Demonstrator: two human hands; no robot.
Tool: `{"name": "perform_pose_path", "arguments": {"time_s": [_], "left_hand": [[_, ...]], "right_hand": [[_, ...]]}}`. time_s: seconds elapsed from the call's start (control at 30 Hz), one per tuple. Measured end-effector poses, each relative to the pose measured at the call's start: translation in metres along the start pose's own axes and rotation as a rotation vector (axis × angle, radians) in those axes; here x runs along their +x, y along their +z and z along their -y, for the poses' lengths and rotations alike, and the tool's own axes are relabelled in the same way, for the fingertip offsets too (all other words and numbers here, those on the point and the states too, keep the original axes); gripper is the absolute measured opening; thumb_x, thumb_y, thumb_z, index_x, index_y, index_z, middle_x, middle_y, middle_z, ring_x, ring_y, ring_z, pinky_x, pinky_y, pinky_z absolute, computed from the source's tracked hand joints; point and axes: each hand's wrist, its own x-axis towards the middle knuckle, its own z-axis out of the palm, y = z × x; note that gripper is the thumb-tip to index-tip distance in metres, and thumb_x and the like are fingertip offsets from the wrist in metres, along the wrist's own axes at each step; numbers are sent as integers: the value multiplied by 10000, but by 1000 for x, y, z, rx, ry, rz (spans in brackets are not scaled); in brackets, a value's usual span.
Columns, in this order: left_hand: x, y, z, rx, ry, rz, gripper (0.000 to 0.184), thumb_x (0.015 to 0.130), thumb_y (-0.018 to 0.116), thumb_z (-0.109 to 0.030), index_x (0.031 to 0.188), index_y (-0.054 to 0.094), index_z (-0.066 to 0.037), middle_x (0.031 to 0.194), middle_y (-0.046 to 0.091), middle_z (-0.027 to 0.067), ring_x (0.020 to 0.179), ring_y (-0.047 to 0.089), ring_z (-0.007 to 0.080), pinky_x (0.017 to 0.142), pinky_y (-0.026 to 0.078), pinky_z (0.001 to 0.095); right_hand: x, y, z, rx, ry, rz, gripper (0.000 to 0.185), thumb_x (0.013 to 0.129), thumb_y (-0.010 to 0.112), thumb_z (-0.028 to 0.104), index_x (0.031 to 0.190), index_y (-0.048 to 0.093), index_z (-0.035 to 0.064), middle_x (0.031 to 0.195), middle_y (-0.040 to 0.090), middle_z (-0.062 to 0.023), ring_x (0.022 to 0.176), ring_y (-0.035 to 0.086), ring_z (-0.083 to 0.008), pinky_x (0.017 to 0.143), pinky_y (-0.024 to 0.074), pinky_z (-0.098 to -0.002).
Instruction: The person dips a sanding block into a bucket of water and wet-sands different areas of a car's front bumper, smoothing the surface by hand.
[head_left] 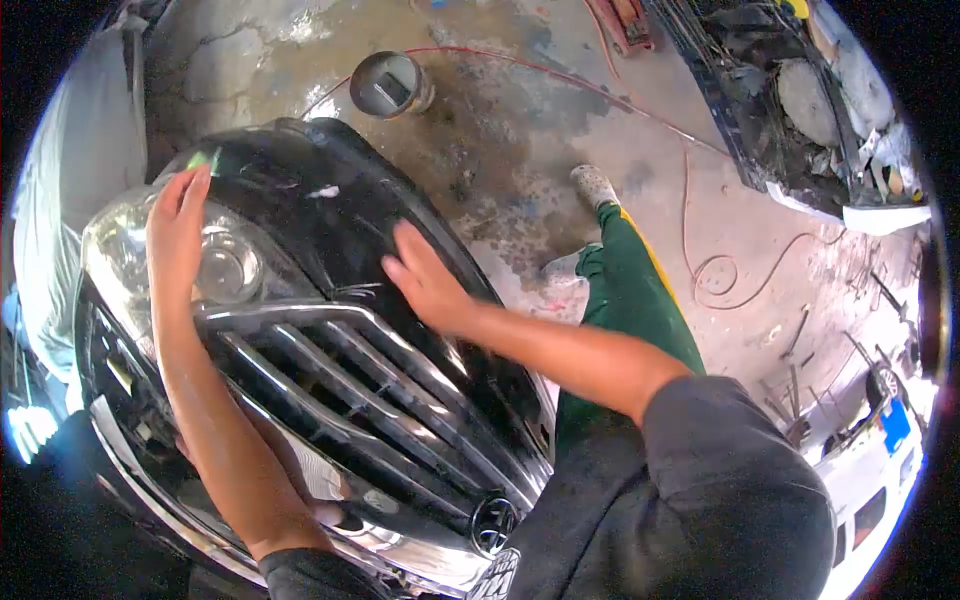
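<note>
In the head view, my left hand [178,225] reaches across the clear headlight [228,262] of a black car, its fingers stretched out at the edge of the black painted panel [290,180]. A small green patch [204,160] shows by the fingertips; whether it is an object or a reflection I cannot tell. My right hand [428,285], a little smeared by motion, is over the black panel above the grille, fingers extended and nothing visible in them. Whether its palm touches the paint is unclear. Below both arms lies the chrome-trimmed grille [350,385] with a round emblem [494,524].
A bucket [386,85] with a dark item inside stands on the wet concrete floor [520,130]. A red hose [570,78] runs across the floor. Dark car parts [740,90] are at upper right. A grey cover [95,130] hangs at the left. My green-trousered leg [635,290] is beside the car.
</note>
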Motion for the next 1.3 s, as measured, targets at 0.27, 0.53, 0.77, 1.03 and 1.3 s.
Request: {"name": "perform_pose_path", "arguments": {"time_s": [0.27,0.53,0.77,1.03,1.3], "left_hand": [[-3,0,-10,34,-46,21,361,1006,614,-338,1192,700,-41,774,537,-55,658,386,46,595,327,235],[-2,2,-1,-44,-75,27,348,1009,619,-334,1186,706,-47,741,509,-68,626,352,31,558,282,232],[-4,4,-6,-61,-72,27,342,1009,625,-334,1185,708,-52,700,454,-81,608,337,23,536,254,229],[-4,1,-9,-32,-58,43,356,1010,617,-324,1214,693,-41,841,582,-58,673,401,33,614,332,214],[-1,0,-2,-7,-24,58,382,1006,619,-334,1219,682,-23,859,614,-36,706,460,49,656,386,224]], "right_hand": [[-42,-15,-74,137,199,42,711,1094,271,449,1580,142,-54,1683,52,-193,1565,25,-274,1260,27,-355],[91,-8,-19,87,132,68,752,1082,287,490,1564,174,-76,1670,60,-240,1562,48,-308,1262,45,-377],[-79,-7,-34,-46,-136,125,701,1097,293,395,1573,99,-81,1671,18,-246,1559,7,-351,1257,22,-425],[25,-18,-34,41,240,77,793,1079,249,521,1562,124,-96,1670,57,-241,1561,46,-309,1262,52,-371],[-17,-7,-57,-21,126,48,759,1073,342,461,1555,162,-98,1656,115,-263,1555,84,-338,1261,69,-387]]}}
